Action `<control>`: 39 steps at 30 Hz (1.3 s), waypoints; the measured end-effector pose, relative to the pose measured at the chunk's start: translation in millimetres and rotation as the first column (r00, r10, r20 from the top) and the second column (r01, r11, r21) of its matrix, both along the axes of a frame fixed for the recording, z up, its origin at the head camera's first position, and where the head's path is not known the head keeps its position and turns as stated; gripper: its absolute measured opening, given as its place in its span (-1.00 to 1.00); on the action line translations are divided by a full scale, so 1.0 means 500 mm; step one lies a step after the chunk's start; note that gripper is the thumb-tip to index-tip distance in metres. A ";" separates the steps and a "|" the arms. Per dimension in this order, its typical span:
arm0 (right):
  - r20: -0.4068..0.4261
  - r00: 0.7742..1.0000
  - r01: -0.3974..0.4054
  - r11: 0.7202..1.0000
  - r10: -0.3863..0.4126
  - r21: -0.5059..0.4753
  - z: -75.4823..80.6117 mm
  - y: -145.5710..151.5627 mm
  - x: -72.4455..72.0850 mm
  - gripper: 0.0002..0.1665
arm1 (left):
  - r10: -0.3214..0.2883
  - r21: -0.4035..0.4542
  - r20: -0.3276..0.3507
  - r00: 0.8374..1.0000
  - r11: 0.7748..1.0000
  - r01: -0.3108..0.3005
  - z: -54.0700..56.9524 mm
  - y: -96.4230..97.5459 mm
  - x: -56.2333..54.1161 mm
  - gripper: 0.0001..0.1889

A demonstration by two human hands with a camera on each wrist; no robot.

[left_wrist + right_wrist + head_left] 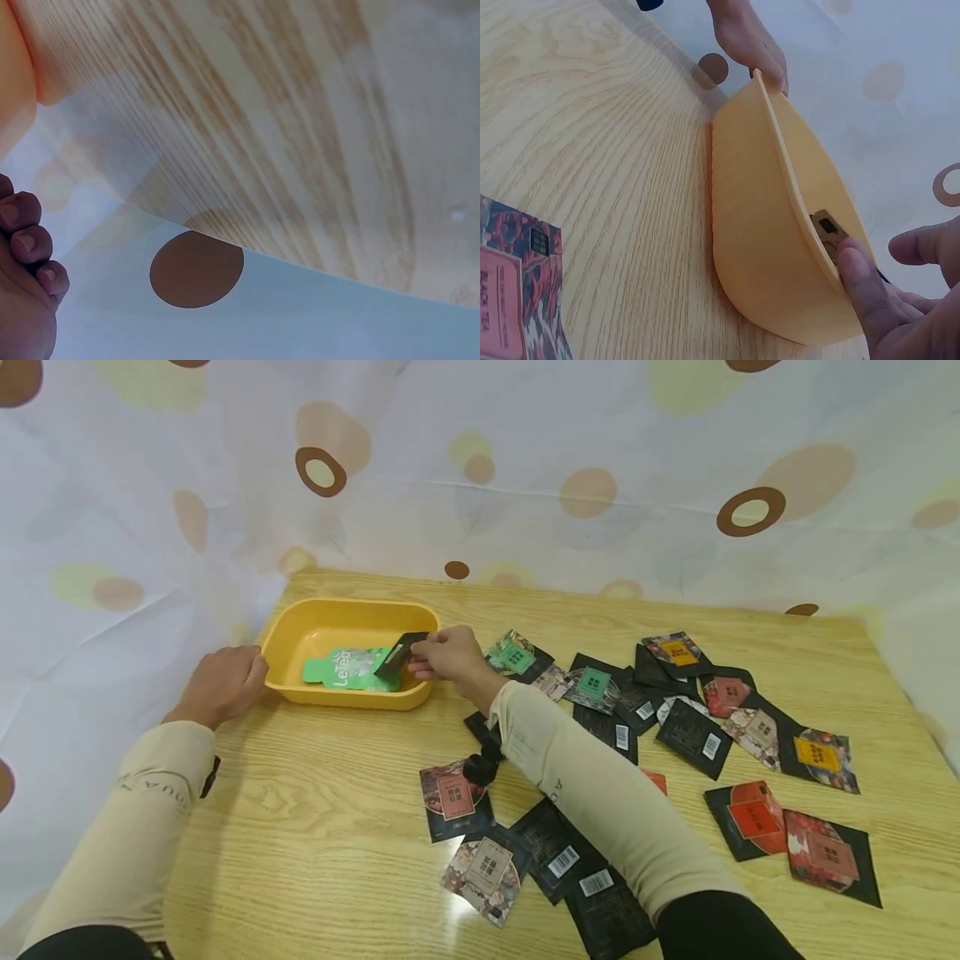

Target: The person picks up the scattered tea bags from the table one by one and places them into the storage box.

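A yellow plastic tub stands at the back left of the table. My left hand grips its left end, thumb at the rim; in the left wrist view the fingers are curled. Over the tub's right end, my right hand pinches a black tea sachet, which slants down into the tub. Beneath it on the tub floor lies a green packet lettered "LeTea". From the right wrist view, the thumb is at the rim and part of the sachet shows inside.
Many tea sachets lie scattered to the right, among them one with a green label, a red one and a black one with a barcode. Nearer me lies a pink-labelled sachet. A patterned cloth hangs behind the table.
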State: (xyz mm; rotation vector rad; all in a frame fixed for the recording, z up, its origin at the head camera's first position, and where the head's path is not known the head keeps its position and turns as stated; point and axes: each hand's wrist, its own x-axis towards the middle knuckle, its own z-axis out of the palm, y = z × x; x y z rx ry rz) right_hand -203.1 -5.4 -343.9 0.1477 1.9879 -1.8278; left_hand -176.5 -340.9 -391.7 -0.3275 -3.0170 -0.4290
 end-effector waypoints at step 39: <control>-0.162 0.356 -0.448 0.320 0.920 0.835 -0.052 0.122 0.171 -0.45 | -0.006 -0.059 0.040 0.999 0.998 0.008 0.014 0.000 -0.005 -0.58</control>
